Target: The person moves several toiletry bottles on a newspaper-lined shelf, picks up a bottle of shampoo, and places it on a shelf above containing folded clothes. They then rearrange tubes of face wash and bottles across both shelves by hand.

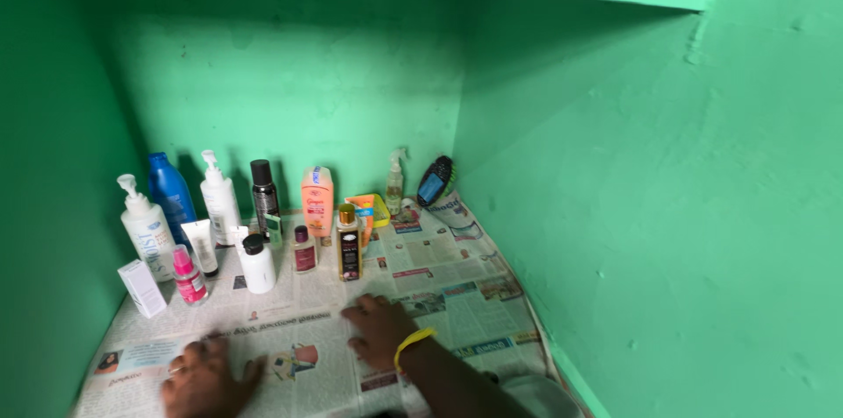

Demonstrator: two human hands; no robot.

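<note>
now both hands, left hand and right hand, lie flat, released on the newspaper; bottles stand just beyond.

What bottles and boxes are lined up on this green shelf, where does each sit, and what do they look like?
White pump bottle: far left, tall.
Blue bottle: behind it, against the wall.
Small white box: front left, upright.
Pink spray bottle: beside the box.
Peach bottle: middle, back.
Amber bottle: gold cap, dark label, nearest the right hand.
Newspaper: lining the shelf under both hands; left hand flat on it.
</note>
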